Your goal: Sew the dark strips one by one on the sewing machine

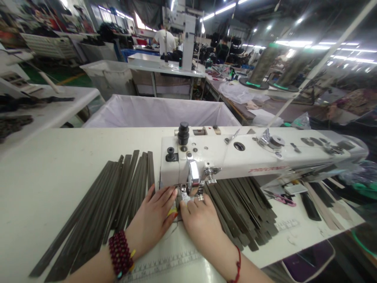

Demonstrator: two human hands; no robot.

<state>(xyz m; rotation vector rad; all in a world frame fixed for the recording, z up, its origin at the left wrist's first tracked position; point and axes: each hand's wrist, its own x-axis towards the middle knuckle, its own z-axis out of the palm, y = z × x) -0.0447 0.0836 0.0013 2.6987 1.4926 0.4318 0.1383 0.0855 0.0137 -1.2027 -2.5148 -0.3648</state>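
A white sewing machine (224, 155) stands in front of me, its presser foot and needle area (185, 190) between my hands. A short part of a dark olive-grey strip (178, 199) shows there; the rest is hidden. My left hand (156, 210) lies left of the foot, fingers stretched forward, thumb apart and pointing at the strip. On the right, my right hand (198, 216) has its fingers curled in against the strip, close to the foot. Several long olive-grey strips (97, 208) are fanned out left of my left hand. More such strips (241, 208) lie under the machine arm.
A printed ruler (165, 267) runs along the table's front. Pink-handled snips (281, 198) and dark and beige pieces (321, 204) lie at right. Behind the table stands a white-lined bin (159, 112). Thread cones (260, 67) rise at the back right; a person (165, 41) is farther off.
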